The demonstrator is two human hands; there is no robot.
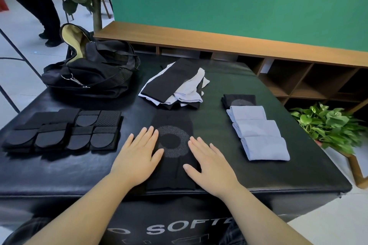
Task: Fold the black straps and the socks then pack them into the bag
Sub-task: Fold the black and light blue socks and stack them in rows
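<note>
Both hands are lying flat with fingers straight, the left hand (137, 157) and right hand (211, 167) pressing a black knitted sock with a grey ring (173, 151) at lower centre. Eight folded black straps (63, 131) are sitting at left. Four folded socks (256, 129), three pale blue, are lining up at right. An unfolded sock pile (177, 85) is lying above centre, beside the open black fabric bag (89, 69) at upper left.

Both forearms are bare from the near edge of the view to the wrists, with no sleeves, watch or rings showing. The left hand (137, 157) and right hand (209, 163) are ungloved, with short, plain nails. Below the arms, on either side, dark plaid fabric (31, 226) covers the person's knees.
</note>
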